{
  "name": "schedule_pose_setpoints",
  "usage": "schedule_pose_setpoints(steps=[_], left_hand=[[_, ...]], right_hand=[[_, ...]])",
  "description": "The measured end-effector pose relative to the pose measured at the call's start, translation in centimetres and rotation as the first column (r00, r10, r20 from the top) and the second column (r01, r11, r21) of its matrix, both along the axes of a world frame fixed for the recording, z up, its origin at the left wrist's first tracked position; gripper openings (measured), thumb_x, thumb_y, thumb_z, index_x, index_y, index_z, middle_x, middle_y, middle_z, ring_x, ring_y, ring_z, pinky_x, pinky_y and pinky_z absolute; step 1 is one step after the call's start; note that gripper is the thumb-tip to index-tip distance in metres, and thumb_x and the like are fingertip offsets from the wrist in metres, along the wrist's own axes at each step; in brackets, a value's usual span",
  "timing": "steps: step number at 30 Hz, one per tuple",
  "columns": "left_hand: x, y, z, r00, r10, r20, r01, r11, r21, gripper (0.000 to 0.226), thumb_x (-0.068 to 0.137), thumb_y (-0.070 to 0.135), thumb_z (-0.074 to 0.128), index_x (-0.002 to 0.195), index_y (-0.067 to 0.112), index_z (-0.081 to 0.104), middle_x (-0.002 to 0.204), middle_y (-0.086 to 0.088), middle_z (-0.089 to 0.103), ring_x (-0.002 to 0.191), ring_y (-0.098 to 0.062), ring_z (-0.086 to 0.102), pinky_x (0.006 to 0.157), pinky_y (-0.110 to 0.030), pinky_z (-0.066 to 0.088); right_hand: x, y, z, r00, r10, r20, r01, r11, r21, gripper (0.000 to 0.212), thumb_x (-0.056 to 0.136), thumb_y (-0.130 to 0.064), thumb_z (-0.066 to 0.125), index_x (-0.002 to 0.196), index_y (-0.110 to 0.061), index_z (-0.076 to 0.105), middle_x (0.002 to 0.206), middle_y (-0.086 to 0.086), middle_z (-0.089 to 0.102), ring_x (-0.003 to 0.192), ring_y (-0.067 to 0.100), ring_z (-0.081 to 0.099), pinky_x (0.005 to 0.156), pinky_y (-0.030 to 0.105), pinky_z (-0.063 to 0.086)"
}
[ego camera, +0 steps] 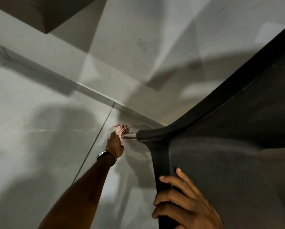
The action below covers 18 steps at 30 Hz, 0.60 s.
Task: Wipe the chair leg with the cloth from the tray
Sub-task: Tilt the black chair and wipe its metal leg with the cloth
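The chair leg [130, 136] is a thin grey metal tube poking out of the dark chair's [221, 138] corner socket, running down toward the pale floor. The cloth [118, 131] is a small crumpled whitish rag with pink-red patches, bunched around the leg's far end, pretty blurry there.

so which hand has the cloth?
The left hand, the one with the wristwatch, presses the pink cloth on the chair leg; the right hand only grips the chair edge.
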State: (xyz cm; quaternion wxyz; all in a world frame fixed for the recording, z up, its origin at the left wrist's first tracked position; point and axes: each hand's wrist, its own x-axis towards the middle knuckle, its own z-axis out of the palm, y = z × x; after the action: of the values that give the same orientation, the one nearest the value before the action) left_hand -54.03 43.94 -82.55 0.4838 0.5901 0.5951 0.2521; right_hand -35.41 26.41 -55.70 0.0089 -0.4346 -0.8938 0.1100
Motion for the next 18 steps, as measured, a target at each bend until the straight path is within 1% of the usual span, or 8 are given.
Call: schedule_pose_setpoints(steps=[2, 3, 5, 8, 12, 13, 16, 18], left_hand=[[0.6, -0.9, 2.5, 0.992, 0.038, 0.123, -0.045, 0.998, 0.055, 0.081, 0.073, -0.032, 0.039, 0.150, -0.011, 0.025, 0.155, -0.027, 0.035, 0.146, -0.031, 0.032, 0.121, -0.014, 0.017], [1.0, -1.7, 3.6, 0.980, 0.073, 0.188, -0.089, 0.993, 0.080, 0.082, 0.071, -0.035, 0.036, 0.149, -0.013, 0.025, 0.154, -0.027, 0.036, 0.145, -0.027, 0.033, 0.117, -0.007, 0.015], [1.8, -3.5, 5.9, 0.962, 0.125, 0.241, -0.167, 0.973, 0.161, 0.082, 0.071, -0.035, 0.039, 0.149, -0.012, 0.026, 0.156, -0.025, 0.034, 0.146, -0.026, 0.032, 0.118, -0.008, 0.012], [3.2, -6.6, 7.8, 0.959, 0.180, 0.218, -0.233, 0.940, 0.250, 0.082, 0.076, -0.025, 0.051, 0.151, -0.009, 0.025, 0.159, -0.022, 0.031, 0.148, -0.023, 0.028, 0.119, -0.009, 0.011], [4.4, -6.8, 7.4, 0.945, 0.265, 0.192, -0.290, 0.950, 0.118, 0.084, 0.078, -0.023, 0.056, 0.152, -0.012, 0.018, 0.156, -0.027, 0.031, 0.130, -0.011, 0.033, 0.102, 0.010, 0.005], [4.0, -6.2, 7.0, 0.943, 0.275, 0.189, -0.289, 0.956, 0.055, 0.084, 0.081, -0.021, 0.054, 0.154, -0.010, 0.013, 0.159, -0.025, 0.027, 0.135, -0.010, 0.031, 0.108, 0.005, 0.005], [2.4, -4.4, 5.4, 0.981, 0.178, 0.073, -0.170, 0.979, -0.109, 0.079, 0.087, -0.015, 0.052, 0.154, -0.008, 0.011, 0.161, -0.028, 0.019, 0.148, -0.035, 0.024, 0.125, -0.036, 0.015], [1.5, -4.0, 4.9, 0.980, 0.177, 0.089, -0.159, 0.971, -0.179, 0.074, 0.088, -0.016, 0.050, 0.154, -0.007, 0.018, 0.161, -0.025, 0.022, 0.149, -0.036, 0.023, 0.123, -0.043, 0.019]], right_hand=[[-0.4, 0.2, 0.6, 0.999, -0.040, 0.004, 0.040, 0.999, -0.016, 0.068, 0.115, -0.038, 0.013, 0.111, -0.048, 0.079, 0.132, -0.018, 0.068, 0.137, 0.007, 0.054, 0.120, 0.031, 0.036], [-0.8, 0.3, 0.9, 0.998, -0.052, -0.024, 0.050, 0.997, -0.060, 0.067, 0.116, -0.041, 0.012, 0.112, -0.047, 0.078, 0.129, -0.021, 0.068, 0.140, 0.007, 0.051, 0.123, 0.032, 0.031], [-1.1, 0.5, 1.4, 0.996, -0.068, -0.065, 0.056, 0.984, -0.172, 0.059, 0.114, -0.051, 0.012, 0.112, -0.044, 0.070, 0.125, -0.026, 0.064, 0.149, 0.006, 0.040, 0.130, 0.032, 0.015], [-1.3, 0.3, 1.9, 0.994, -0.102, -0.027, 0.094, 0.969, -0.230, 0.067, 0.112, -0.057, 0.009, 0.109, -0.041, 0.074, 0.127, -0.026, 0.064, 0.152, 0.004, 0.034, 0.130, 0.032, 0.011], [-1.6, 0.2, 2.7, 0.995, -0.102, -0.021, 0.095, 0.967, -0.238, 0.068, 0.110, -0.058, 0.009, 0.112, -0.040, 0.075, 0.128, -0.024, 0.064, 0.154, 0.008, 0.032, 0.131, 0.034, 0.008], [-1.7, 0.0, 2.8, 0.993, -0.113, -0.041, 0.100, 0.968, -0.230, 0.068, 0.110, -0.058, 0.010, 0.112, -0.039, 0.075, 0.127, -0.023, 0.064, 0.153, 0.010, 0.034, 0.131, 0.036, 0.008], [-1.9, -0.3, 3.2, 0.985, -0.133, -0.107, 0.107, 0.969, -0.222, 0.066, 0.111, -0.056, 0.011, 0.113, -0.035, 0.074, 0.126, -0.020, 0.063, 0.153, 0.014, 0.035, 0.131, 0.041, 0.010], [-2.0, -0.6, 3.2, 0.986, -0.125, -0.112, 0.100, 0.973, -0.209, 0.066, 0.111, -0.054, 0.012, 0.114, -0.032, 0.073, 0.127, -0.017, 0.062, 0.153, 0.017, 0.035, 0.130, 0.045, 0.011]])
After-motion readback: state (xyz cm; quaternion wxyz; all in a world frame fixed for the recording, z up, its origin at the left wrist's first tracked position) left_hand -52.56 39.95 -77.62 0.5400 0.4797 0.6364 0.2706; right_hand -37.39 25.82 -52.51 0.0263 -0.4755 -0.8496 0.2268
